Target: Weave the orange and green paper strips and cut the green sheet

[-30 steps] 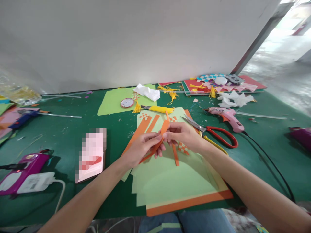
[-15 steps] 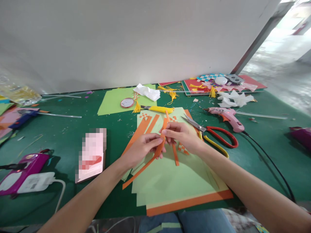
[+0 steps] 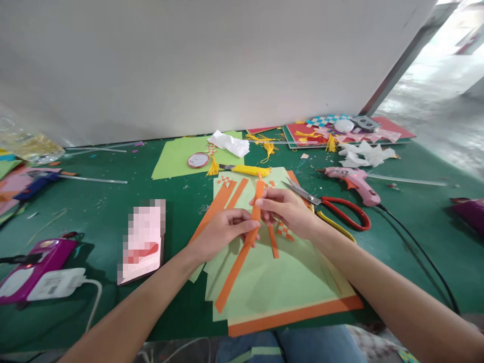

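Observation:
Both hands pinch one long orange paper strip (image 3: 238,270) above a stack of pale green paper sheets (image 3: 280,287). My left hand (image 3: 223,232) grips it near the middle, thumb on top. Just above, my right hand (image 3: 283,209) pinches the strip's upper part between thumb and fingers. The strip's lower end hangs down toward me, its flat side facing up. More orange strips (image 3: 215,209) lie on the sheets left of the hands. Beneath my right hand is a small orange-and-white woven paper piece (image 3: 285,232).
Scissors with red and yellow handles (image 3: 342,212) lie right of the paper, beside a pink glue gun (image 3: 353,182) with a cable. A yellow utility knife (image 3: 249,170) lies beyond the hands. At left are a phone (image 3: 142,244) and a purple power strip (image 3: 47,262). A grey panel (image 3: 212,65) stands behind.
The orange strip has turned, its lower end swinging right and toward me, with its flat face now showing. My left hand has shifted slightly down along it; my right hand stays nearly in place.

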The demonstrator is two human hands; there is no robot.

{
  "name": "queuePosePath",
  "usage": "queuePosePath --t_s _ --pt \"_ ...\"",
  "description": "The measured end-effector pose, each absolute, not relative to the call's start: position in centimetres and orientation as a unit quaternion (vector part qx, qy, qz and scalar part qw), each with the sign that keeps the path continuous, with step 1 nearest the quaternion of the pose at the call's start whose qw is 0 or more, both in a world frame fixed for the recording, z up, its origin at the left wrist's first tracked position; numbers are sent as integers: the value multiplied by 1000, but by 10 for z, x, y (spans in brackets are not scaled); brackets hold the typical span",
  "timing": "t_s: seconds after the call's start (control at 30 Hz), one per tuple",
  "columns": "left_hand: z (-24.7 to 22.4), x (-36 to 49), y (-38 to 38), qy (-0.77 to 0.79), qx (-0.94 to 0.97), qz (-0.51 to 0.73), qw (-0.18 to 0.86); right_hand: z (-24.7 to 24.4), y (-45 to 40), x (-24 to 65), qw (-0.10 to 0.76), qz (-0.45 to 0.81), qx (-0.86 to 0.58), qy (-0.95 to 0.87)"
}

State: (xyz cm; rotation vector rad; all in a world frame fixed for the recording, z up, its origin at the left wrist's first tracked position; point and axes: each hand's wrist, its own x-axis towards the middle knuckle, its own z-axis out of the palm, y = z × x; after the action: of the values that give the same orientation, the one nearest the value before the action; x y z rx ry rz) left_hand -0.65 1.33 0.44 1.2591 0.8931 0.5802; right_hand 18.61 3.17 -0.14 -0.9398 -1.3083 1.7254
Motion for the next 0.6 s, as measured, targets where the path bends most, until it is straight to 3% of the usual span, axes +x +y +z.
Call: queuePosePath --t_s 0.37,0.6 --pt "0 -8 14 456 602 279 593 -2 33 191 386 646 -367 -547" --pt "0 -8 13 436 586 271 627 2 33 191 399 635 -380 -542"
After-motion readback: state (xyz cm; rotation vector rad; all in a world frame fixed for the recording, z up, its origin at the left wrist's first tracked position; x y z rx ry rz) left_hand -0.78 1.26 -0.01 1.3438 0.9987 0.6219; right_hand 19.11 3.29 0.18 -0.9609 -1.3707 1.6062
